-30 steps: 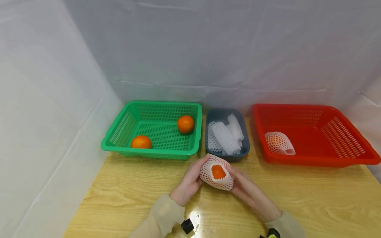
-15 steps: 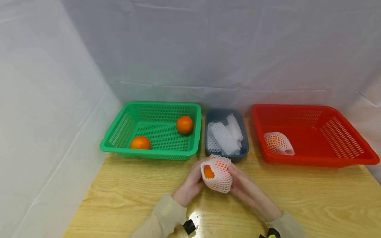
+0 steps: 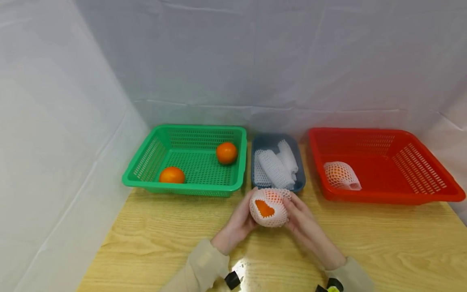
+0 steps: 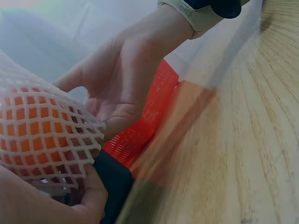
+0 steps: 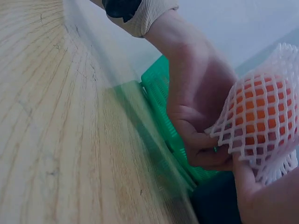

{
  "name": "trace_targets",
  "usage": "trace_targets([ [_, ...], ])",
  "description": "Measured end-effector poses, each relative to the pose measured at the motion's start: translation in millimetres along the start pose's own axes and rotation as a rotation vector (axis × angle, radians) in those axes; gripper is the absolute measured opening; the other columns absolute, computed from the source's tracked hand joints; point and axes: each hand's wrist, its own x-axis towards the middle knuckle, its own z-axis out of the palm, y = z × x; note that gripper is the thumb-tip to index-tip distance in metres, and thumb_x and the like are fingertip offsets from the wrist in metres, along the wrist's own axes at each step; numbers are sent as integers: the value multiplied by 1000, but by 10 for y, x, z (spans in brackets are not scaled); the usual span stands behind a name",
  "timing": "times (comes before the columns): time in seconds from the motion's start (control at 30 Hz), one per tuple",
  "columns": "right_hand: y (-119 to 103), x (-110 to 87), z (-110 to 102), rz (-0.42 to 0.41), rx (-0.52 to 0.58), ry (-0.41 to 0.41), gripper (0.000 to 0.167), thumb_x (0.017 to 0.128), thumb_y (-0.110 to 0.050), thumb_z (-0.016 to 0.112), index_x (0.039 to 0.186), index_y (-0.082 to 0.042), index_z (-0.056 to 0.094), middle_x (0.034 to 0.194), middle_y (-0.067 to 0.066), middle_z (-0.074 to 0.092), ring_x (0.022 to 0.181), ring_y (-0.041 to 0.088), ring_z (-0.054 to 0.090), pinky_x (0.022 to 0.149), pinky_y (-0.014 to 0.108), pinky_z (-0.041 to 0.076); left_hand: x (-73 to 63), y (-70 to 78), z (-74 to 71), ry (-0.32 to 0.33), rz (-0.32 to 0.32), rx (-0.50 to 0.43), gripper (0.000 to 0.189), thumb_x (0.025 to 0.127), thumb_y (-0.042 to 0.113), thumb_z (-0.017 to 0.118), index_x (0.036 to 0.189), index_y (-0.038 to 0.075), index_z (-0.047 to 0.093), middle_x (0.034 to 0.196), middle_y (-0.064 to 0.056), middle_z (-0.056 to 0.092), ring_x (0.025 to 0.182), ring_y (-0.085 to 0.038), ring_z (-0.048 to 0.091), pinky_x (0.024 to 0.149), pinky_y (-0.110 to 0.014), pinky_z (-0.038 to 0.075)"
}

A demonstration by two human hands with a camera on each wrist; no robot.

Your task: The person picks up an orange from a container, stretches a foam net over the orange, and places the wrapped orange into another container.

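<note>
Over the front of the table, both hands hold an orange [image 3: 264, 208] inside a white foam net sleeve [image 3: 279, 215]. Bare peel shows through the sleeve's mouth, which faces the head camera. On the left side, my left hand [image 3: 238, 222] grips the sleeved fruit, its fingers partly hidden behind it. My right hand [image 3: 305, 223] pinches the sleeve's right edge with thumb and fingers. In the right wrist view, the netting [image 5: 261, 116] stretches round the fruit, its loose edge lying against the left hand's fingers [image 5: 205, 149].
Behind the left hand stands a green basket [image 3: 189, 187] with two bare oranges. A small blue-grey bin [image 3: 300, 178] with several folded foam sleeves [image 3: 275, 168] sits in the middle. On the right, a red basket [image 3: 383, 196] holds one sleeved orange [image 3: 341, 175].
The sleeved orange has been turned in the hands; its opening swung left, then tilted back toward the middle and widened into an uneven gap. The right hand has shifted its hold slightly upward.
</note>
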Motion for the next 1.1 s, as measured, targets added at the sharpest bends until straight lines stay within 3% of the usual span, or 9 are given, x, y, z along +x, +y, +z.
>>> trace_targets([
  [0.1,-1,13,11,-12,11,78,22,107,-20,53,129,-22,56,117,-4,66,101,10,64,83,25,55,21,-9,0,-57,-29,38,67,100,60,44,144,10,50,135,-9,59,114,-20,56,96,-40,47],
  [0.23,-14,32,15,-1,5,145,24,105,-19,56,129,-18,55,114,-4,67,101,9,65,83,25,56,20,-21,5,-112,-27,35,72,101,62,37,149,8,42,140,-12,55,115,-22,56,97,-46,48],
  [0.5,-52,18,-17,-18,-25,46,38,109,-21,49,143,-8,40,116,-6,69,105,7,65,87,21,55,-20,-39,4,-148,-66,-100,77,104,64,25,159,10,26,151,-18,40,122,-26,49,106,-45,44],
  [0.63,-49,14,-28,-34,-12,8,37,109,-22,48,142,-9,40,117,-7,69,105,6,65,86,21,55,-33,-35,3,-190,-101,-168,84,101,69,18,160,10,22,148,-17,40,120,-23,51,101,-36,47],
  [0.8,-36,14,-33,-42,-4,-18,22,110,-24,45,129,-14,49,111,-7,69,98,5,65,80,20,55,-53,-12,9,-225,-114,-190,90,97,75,22,160,9,24,140,-14,47,115,-20,55,96,-33,51],
  [0.9,-43,18,-24,-26,-25,25,21,109,-25,46,127,-14,49,108,-8,67,94,4,64,78,21,54,-56,2,8,-229,-97,-184,91,97,74,21,160,9,24,134,-12,51,110,-18,60,92,-31,53],
  [1.0,-61,21,2,-18,-66,106,31,109,-24,49,137,-13,43,112,-7,65,98,6,64,82,23,53,-50,8,4,-232,-79,-189,89,99,72,21,159,7,24,128,-11,54,104,-16,63,86,-29,55],
  [1.1,-78,26,21,-73,-132,146,42,108,-21,50,146,-8,37,118,-6,61,104,7,62,88,25,52,-40,13,4,-236,-72,-192,88,99,72,22,160,8,23,128,-11,53,103,-16,62,85,-30,55],
])
